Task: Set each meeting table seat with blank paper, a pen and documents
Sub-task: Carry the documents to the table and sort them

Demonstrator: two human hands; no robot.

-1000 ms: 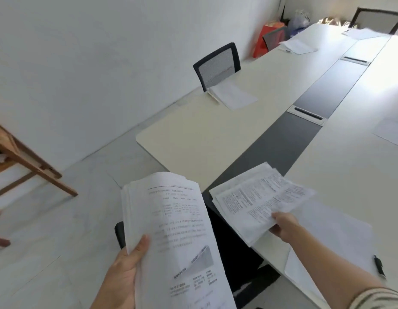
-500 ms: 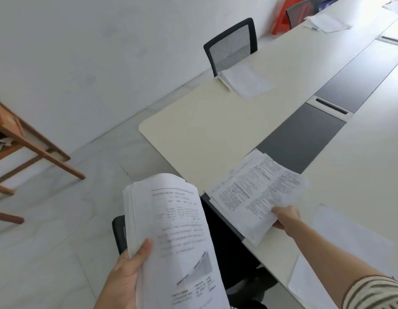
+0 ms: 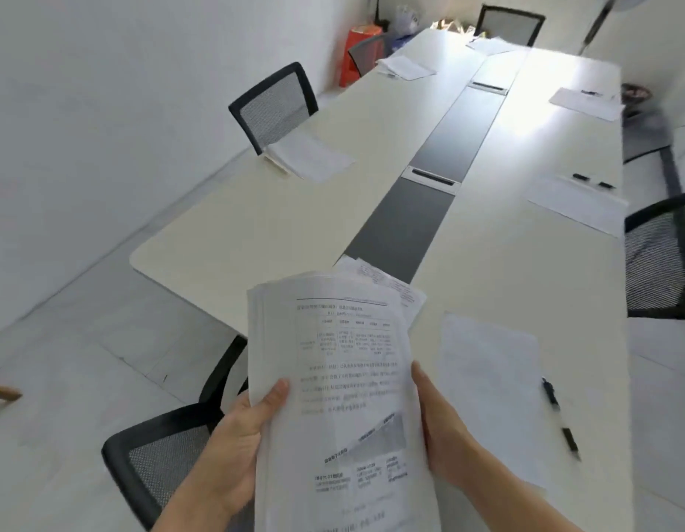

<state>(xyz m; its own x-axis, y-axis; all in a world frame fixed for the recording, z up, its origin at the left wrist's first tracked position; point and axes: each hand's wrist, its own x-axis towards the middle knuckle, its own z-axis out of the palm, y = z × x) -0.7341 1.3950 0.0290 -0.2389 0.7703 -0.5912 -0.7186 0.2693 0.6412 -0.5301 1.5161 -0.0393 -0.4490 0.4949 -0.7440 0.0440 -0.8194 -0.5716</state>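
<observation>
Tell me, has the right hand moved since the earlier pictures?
Yes. The right hand has drawn back from the table's dark strip toward the person, leaving the printed sheets there, and now holds the stack by its right edge.

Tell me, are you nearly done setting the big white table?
Partly. The nearest seat has a blank white sheet, a black pen and printed pages. The left hand and right hand hold the thick printed stack. Farther right, the white paper with dark pens seems to lack documents.

Left hand (image 3: 233,447) and right hand (image 3: 444,428), lower centre of the frame: both bare, each continuing into an uncovered forearm that runs to the bottom edge.
</observation>
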